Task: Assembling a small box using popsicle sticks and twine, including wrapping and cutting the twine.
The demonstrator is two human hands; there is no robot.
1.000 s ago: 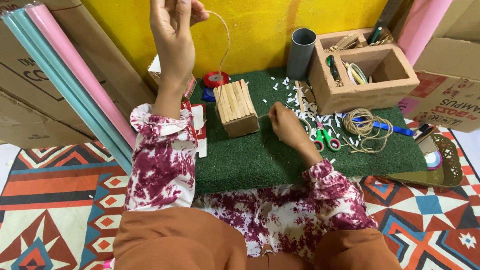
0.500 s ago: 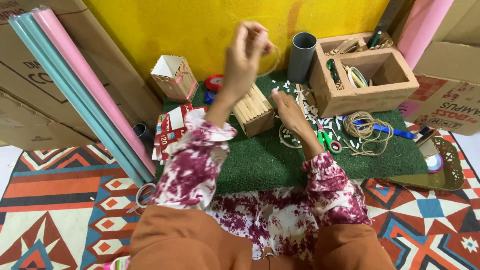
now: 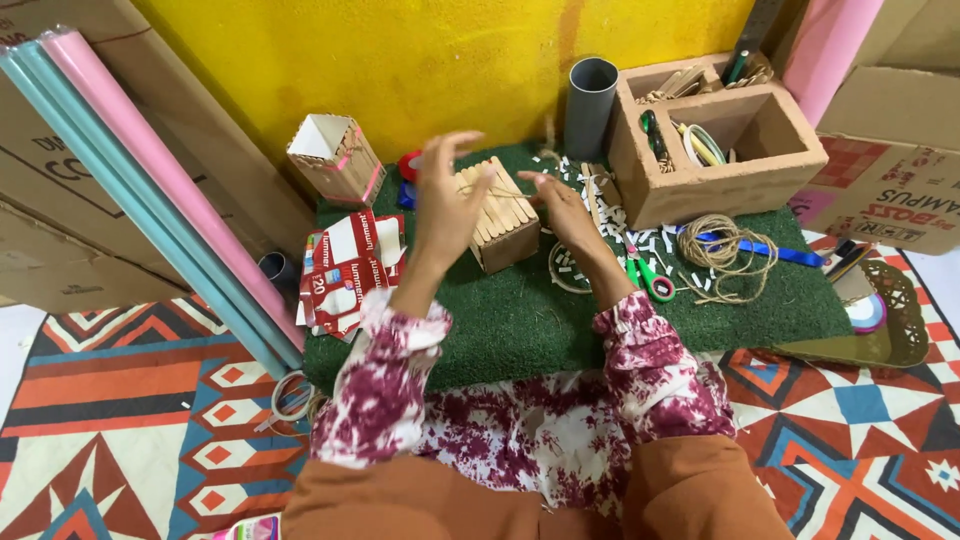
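A small box of pale wooden sticks (image 3: pixel 507 232) stands on a green turf mat (image 3: pixel 520 320). My left hand (image 3: pixel 445 205) is just left of the box, its fingers splayed upward and thumb toward the box top. My right hand (image 3: pixel 562 208) lies low on the mat just right of the box, fingers pointing at it. A thin strand of twine (image 3: pixel 508 191) runs across the box top between the two hands; each seems to pinch an end, though the left hand is blurred.
A twine coil (image 3: pixel 725 250), green-handled scissors (image 3: pixel 650 280) and paper scraps lie right of the box. Behind stand a brick-coloured organiser (image 3: pixel 740 180) and a grey pipe (image 3: pixel 590 95). A stick cup (image 3: pixel 335 160), red-and-white cartons (image 3: pixel 350 265) and paper rolls (image 3: pixel 150 190) are on the left.
My left hand has come down from high above the mat, where it pulled the twine up, to the left side of the stick box. My right hand stayed low by the box.
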